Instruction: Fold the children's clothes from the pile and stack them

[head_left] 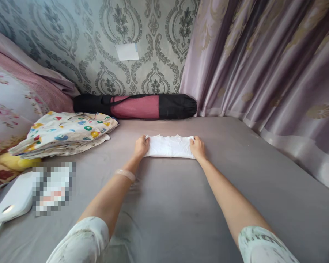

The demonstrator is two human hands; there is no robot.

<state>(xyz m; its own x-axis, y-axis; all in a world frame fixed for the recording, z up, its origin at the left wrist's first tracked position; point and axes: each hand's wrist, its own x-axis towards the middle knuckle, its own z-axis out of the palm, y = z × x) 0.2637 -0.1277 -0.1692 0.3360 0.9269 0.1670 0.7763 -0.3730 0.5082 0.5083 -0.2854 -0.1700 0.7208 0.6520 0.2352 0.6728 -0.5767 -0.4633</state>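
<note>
A white folded cloth (170, 147) lies as a long narrow strip on the grey bed sheet (181, 204), straight ahead of me. My left hand (142, 147) grips its left end, thumb on top, with a pale bangle on that wrist. At the opposite end my right hand (198, 148) is closed round the cloth's right edge. Both arms reach forward, and the cloth is stretched between the hands. Its upper edge looks slightly uneven, the near edge straighter. What kind of cloth it is cannot be made out.
A black and pink rolled mat bag (135, 106) lies along the wallpapered wall. Folded patterned fabric (71, 129) rests at left, near a yellow cushion (18, 161). Closer are a white device (18, 195) with a cable and a blurred-out item (55, 188). Purple curtains (249, 62) hang at right.
</note>
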